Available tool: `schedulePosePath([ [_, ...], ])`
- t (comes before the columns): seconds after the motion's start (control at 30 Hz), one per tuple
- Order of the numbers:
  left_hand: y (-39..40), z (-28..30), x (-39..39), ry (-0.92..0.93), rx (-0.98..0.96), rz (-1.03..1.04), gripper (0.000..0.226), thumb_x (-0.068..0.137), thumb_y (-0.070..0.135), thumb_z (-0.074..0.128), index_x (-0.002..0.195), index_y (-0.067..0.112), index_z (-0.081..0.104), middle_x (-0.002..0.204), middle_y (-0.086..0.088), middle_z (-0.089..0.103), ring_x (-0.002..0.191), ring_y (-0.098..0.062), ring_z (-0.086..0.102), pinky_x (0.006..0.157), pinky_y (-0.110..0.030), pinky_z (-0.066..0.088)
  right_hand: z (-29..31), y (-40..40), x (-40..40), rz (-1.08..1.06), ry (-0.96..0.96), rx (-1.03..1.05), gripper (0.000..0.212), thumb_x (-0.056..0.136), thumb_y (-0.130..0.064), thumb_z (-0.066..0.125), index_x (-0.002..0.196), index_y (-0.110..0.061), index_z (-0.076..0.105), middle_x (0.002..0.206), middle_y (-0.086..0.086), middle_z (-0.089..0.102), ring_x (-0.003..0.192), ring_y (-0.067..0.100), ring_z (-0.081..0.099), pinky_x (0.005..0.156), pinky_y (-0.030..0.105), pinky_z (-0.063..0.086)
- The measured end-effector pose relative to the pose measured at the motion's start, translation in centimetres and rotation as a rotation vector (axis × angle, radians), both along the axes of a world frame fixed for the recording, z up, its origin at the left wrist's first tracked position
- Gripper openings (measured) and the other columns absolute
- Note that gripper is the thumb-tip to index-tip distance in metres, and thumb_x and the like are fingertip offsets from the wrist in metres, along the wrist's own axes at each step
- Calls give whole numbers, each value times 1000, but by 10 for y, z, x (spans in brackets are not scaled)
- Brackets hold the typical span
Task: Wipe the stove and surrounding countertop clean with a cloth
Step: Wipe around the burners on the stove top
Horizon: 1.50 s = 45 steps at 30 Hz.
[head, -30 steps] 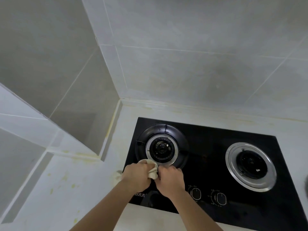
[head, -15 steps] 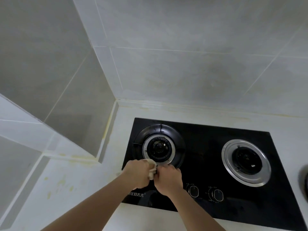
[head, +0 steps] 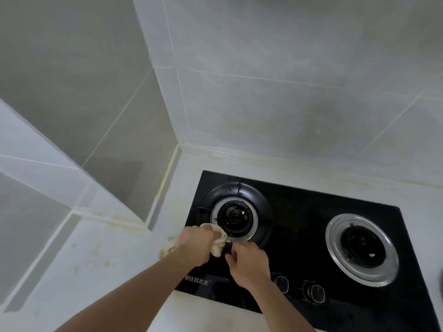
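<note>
A black glass stove point(head: 299, 212) is set into a white countertop point(head: 96, 271). My left hand point(head: 195, 245) grips a bunched cream cloth point(head: 219, 239) against the front rim of the left burner point(head: 236, 214). Just right of it, my right hand point(head: 249, 264) has its fingers curled, and the fingertips pinch a small black tab point(head: 229, 248) at the front of the burner's dark ring. The two hands are close together but slightly apart.
The right burner point(head: 362, 248) has a steel ring. Two knobs point(head: 281, 283) point(head: 316, 292) sit at the stove's front edge. Yellowish stains dot the countertop to the left. Tiled walls close in behind and on the left, forming a corner point(head: 178, 144).
My hands, earlier pressed together around the cloth, have drawn slightly apart. The right hand now pinches the black tab, and more of the cloth shows under the left hand.
</note>
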<state>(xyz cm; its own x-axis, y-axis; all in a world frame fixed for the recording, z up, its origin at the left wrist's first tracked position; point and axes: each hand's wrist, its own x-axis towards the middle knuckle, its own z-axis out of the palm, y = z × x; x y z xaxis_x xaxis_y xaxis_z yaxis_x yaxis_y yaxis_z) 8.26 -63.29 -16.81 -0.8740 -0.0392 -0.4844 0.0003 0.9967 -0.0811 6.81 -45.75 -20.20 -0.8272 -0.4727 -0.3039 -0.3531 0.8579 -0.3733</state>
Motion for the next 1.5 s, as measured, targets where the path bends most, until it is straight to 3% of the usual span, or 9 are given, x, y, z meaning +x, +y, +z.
schedulePosePath([
  [0.13, -16, 10, -21, 46, -163, 47, 59, 94, 19, 61, 148, 30, 42, 133, -3, 54, 116, -27, 64, 82, -36, 50, 1, -2, 0, -25, 5, -14, 24, 101, -49, 50, 98, -27, 59, 106, -7, 62, 107, 18, 56, 84, 36, 46],
  [0.33, 18, -1, 19, -45, 130, -11, 53, 89, 26, 59, 140, 36, 48, 132, 1, 60, 108, -28, 66, 83, -38, 53, -1, 3, 0, -25, -27, -42, 20, 99, -44, 55, 103, -25, 59, 109, -8, 61, 109, 16, 53, 76, 31, 46],
  [0.57, -17, 15, -13, 37, -150, 54, 59, 94, 19, 59, 148, 34, 38, 130, 0, 58, 113, -25, 65, 76, -34, 47, 1, 3, -1, -31, -6, -49, 22, 101, -47, 50, 93, -27, 55, 100, -10, 55, 104, 14, 53, 73, 31, 45],
  [0.7, 6, 18, 3, -37, -2, 96, 50, 93, 20, 59, 142, 22, 47, 125, -2, 61, 111, -26, 66, 79, -34, 48, -3, 4, 0, -14, -2, -29, 21, 101, -45, 49, 96, -26, 56, 108, -9, 58, 106, 15, 51, 72, 31, 43],
  [0.8, 21, 9, 31, -26, 201, 41, 62, 91, 26, 57, 149, 40, 39, 134, 3, 59, 110, -30, 65, 84, -36, 48, -2, 5, -3, 29, -1, -14, 22, 100, -43, 48, 103, -25, 59, 113, -9, 60, 109, 18, 52, 71, 32, 38],
  [1.07, -22, 6, -1, 21, 5, 132, 61, 93, 23, 53, 149, 40, 36, 130, 4, 60, 105, -24, 68, 70, -34, 45, 5, 13, -9, 59, 5, 14, 25, 99, -41, 45, 95, -22, 60, 107, -7, 61, 104, 16, 53, 75, 33, 47],
  [1.17, -19, 10, 8, -50, 244, 195, 57, 86, 26, 50, 139, 46, 47, 124, 12, 64, 103, -19, 67, 76, -33, 50, 12, 30, -21, 74, 34, 66, 24, 96, -40, 46, 94, -22, 62, 105, -6, 61, 104, 16, 55, 74, 32, 48],
  [1.33, -21, 19, 21, -111, 669, 282, 18, 71, 44, 49, 85, 51, 57, 83, 20, 65, 88, -4, 66, 70, -24, 49, 25, 64, -71, -53, 86, 216, 28, 89, -53, 58, 91, -26, 66, 97, -8, 60, 94, 16, 61, 70, 31, 49],
  [1.5, -23, 24, 28, 95, 811, 388, 37, 73, 37, 53, 108, 44, 64, 109, 20, 64, 98, -5, 64, 88, -38, 56, 39, 40, -81, -152, 175, 212, 18, 93, -42, 60, 96, -25, 64, 98, -6, 62, 92, 19, 64, 70, 31, 50],
])
